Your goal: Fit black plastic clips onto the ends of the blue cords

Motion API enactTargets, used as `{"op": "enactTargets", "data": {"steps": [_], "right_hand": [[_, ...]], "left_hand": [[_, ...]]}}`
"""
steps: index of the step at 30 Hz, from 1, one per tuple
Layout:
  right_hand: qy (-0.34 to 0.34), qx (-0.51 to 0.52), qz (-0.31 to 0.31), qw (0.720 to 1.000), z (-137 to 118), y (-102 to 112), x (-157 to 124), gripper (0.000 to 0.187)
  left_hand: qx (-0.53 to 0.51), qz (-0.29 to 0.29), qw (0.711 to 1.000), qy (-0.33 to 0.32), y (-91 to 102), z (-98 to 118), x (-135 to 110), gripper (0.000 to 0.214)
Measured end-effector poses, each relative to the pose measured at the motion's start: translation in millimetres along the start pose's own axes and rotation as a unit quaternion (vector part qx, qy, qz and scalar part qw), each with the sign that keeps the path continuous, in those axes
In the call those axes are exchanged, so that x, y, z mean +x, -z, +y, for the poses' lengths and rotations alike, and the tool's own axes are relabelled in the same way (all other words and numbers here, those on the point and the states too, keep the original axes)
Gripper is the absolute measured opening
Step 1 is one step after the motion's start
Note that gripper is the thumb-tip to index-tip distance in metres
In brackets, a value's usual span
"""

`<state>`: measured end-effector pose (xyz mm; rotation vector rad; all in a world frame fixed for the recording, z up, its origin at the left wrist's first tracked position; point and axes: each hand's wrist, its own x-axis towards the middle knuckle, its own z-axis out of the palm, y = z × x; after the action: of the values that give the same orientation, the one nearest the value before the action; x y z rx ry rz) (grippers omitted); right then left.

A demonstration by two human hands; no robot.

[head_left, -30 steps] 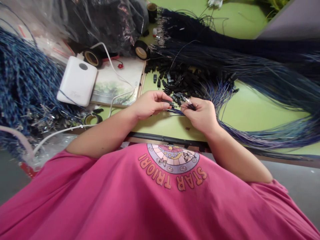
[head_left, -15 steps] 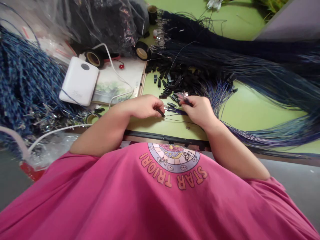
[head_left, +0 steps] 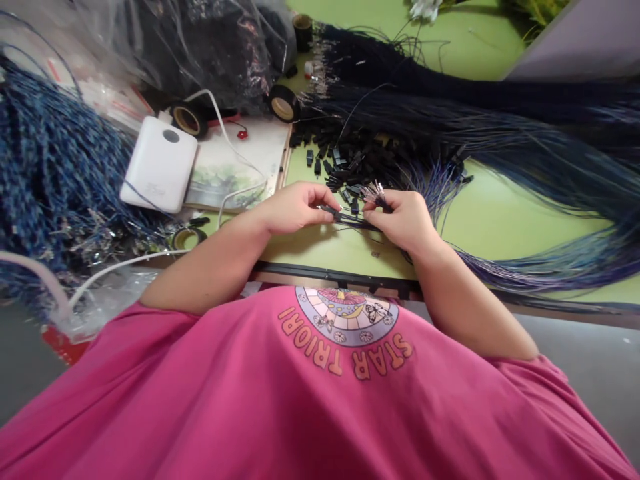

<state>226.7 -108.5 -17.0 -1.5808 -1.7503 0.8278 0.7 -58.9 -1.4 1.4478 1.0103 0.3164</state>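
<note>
My left hand (head_left: pixel 300 208) pinches a small black connector housing (head_left: pixel 331 213) between thumb and fingertips. Thin dark wires (head_left: pixel 357 222) run from beside this housing toward my right hand (head_left: pixel 404 219). That hand is closed on a bunch of wires, whose bare metal terminals (head_left: pixel 374 193) stick up above the thumb and fingers. Just beyond both hands lies a heap of loose black connector housings (head_left: pixel 360 157). Blue and purple wires (head_left: pixel 500 273) trail away to the right of my right wrist. Whether a terminal sits inside the pinched housing is too small to tell.
Long dark wire bundles (head_left: pixel 450 100) cross the green table (head_left: pixel 505 220) at the back right. Tape rolls (head_left: pixel 284 103), a notebook (head_left: pixel 250 143) and a white power bank (head_left: pixel 159 163) lie left of the heap. Twisted blue wires (head_left: pixel 50 147) hang at the far left.
My left hand has shifted a little right and up, and the black housing in it now points toward my right hand. The terminals in my right hand stand more upright.
</note>
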Motion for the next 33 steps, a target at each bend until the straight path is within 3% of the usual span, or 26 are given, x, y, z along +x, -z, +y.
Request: {"op": "enactTargets", "data": {"steps": [4,11,20,33], "right_hand": [[0.007,0.029,0.035,0.999,-3,4,-2,0.012],[-0.010,0.048,0.038,0.998,-4,5,-6,0.013],[-0.011,0.065,0.002,0.998,-7,4,-11,0.021],[0.001,0.024,-0.022,0.999,-7,-2,-14,0.028]], "left_hand": [[-0.063,0.010,0.998,0.003,-4.8,-2,-1,0.020],[-0.090,0.016,0.996,0.004,-8.9,2,-4,0.020],[-0.170,0.036,0.984,0.025,-19.1,2,2,0.018],[-0.112,0.041,0.993,0.002,-18.9,-4,2,0.018]]}}
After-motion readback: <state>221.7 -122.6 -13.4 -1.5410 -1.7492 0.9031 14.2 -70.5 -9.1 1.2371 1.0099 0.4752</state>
